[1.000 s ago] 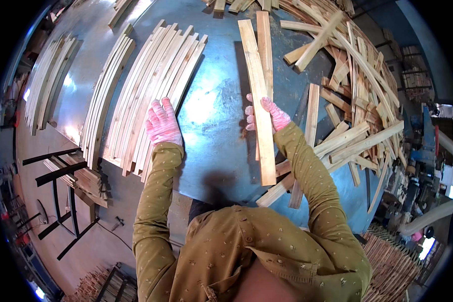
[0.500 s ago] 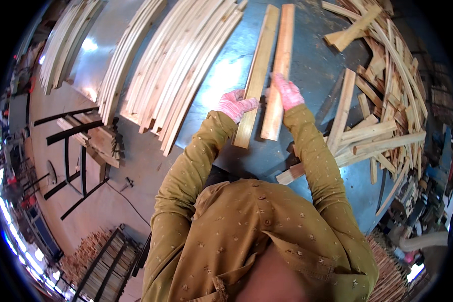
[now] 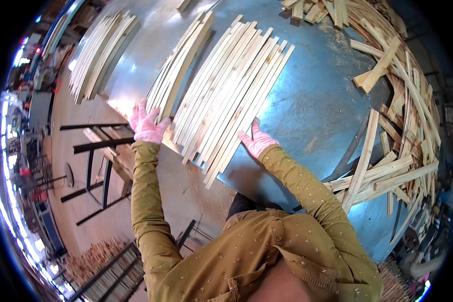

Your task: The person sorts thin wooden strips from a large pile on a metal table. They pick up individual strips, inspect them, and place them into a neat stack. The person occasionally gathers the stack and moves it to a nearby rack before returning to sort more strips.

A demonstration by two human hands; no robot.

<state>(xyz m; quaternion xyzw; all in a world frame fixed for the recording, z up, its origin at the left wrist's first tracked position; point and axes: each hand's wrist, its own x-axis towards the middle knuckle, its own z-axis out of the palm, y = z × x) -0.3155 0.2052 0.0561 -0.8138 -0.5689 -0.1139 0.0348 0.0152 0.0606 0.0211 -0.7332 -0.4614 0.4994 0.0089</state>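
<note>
Pink-and-white gloves cover both of my hands. My left hand (image 3: pixel 148 125), fingers spread, is at the near end of a narrow stack of wooden strips (image 3: pixel 182 63), seemingly touching it. Beside that stack lies a wide row of pale wooden strips (image 3: pixel 226 95), side by side with uneven near ends overhanging the table edge. Along the row's right side rests my right hand (image 3: pixel 259 141), its thumb and fingers apart, the fingertips at or against the outermost strip. Neither hand grips a board.
The blue metal table (image 3: pixel 312 105) carries another strip stack (image 3: pixel 103 55) at far left. A tangled heap of wood offcuts (image 3: pixel 407 126) fills the right side. A black metal frame (image 3: pixel 103 171) holding wood stands left of the table, and bundled sticks (image 3: pixel 98 259) lie lower left.
Both hands have let go of the two boards they held and moved left to the strips. The boards no longer lie apart on the table. The view has shifted too.
</note>
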